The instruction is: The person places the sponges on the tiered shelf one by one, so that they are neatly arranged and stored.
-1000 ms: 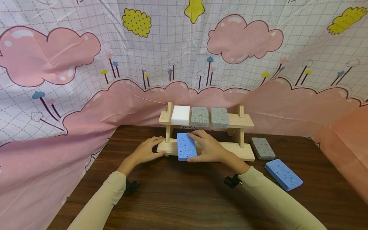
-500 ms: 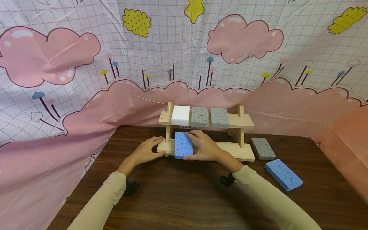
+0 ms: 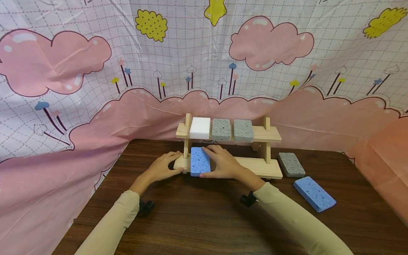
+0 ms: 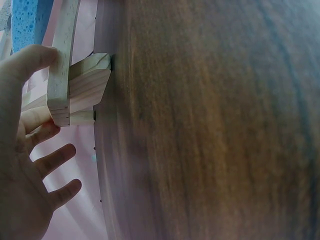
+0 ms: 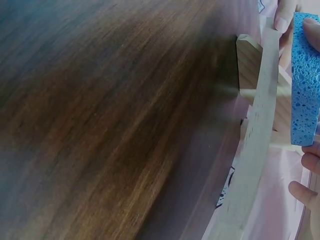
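In the head view, my right hand pinches a blue speckled sponge between thumb and fingers over the left part of a two-tier wooden rack's lower shelf. The right wrist view shows a small gap between this sponge and the shelf board. At the rack's left end, my left hand grips the lower shelf. In the left wrist view its thumb lies on the front edge of the board, with the index finger behind and the other fingers spread.
On the upper shelf sit a white sponge and two grey sponges, one beside the other. Right of the rack, another grey sponge and a second blue sponge lie on the dark wooden table.
My right hand has moved a little to the left with the blue sponge, which now stands straighter and nearer the rack's left post. My left hand has stayed on the shelf end.
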{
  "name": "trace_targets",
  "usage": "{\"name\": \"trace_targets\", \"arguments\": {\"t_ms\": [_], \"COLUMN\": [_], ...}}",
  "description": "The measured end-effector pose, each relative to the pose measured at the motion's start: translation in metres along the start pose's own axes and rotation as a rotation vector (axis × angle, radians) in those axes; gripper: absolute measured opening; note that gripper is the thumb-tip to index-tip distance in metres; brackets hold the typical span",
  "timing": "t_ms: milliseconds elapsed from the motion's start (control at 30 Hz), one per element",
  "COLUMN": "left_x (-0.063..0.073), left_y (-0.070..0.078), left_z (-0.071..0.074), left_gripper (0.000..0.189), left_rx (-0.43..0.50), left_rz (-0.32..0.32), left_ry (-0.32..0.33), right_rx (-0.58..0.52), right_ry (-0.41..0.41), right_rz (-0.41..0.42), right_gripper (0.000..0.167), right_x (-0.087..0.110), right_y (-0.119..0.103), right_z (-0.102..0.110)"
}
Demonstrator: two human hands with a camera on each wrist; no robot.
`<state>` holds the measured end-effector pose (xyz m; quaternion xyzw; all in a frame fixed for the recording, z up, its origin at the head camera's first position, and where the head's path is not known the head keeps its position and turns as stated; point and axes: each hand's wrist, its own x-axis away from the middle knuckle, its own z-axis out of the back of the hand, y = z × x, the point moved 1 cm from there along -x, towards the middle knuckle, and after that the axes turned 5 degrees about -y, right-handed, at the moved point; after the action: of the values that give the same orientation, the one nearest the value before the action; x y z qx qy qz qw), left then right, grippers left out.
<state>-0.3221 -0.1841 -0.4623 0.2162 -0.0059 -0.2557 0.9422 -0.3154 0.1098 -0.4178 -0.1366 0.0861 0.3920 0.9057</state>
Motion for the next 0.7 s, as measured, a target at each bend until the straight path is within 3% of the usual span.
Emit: {"name": "trace_targets", "arguments": {"t_ms": [700], "left_x": [0.0], "left_y": [0.002], "left_z": [0.001], "left_gripper": [0.074], "left_rx": [-0.011], "left_rz": [0.008], "left_ry": [0.001], "right_rx": [0.017], "right_ry": [-0.02], "right_rz": [-0.03], "right_gripper": [0.107], "right_x": [-0.003], "right_y": [0.004], "right_z": [-0.013]}}
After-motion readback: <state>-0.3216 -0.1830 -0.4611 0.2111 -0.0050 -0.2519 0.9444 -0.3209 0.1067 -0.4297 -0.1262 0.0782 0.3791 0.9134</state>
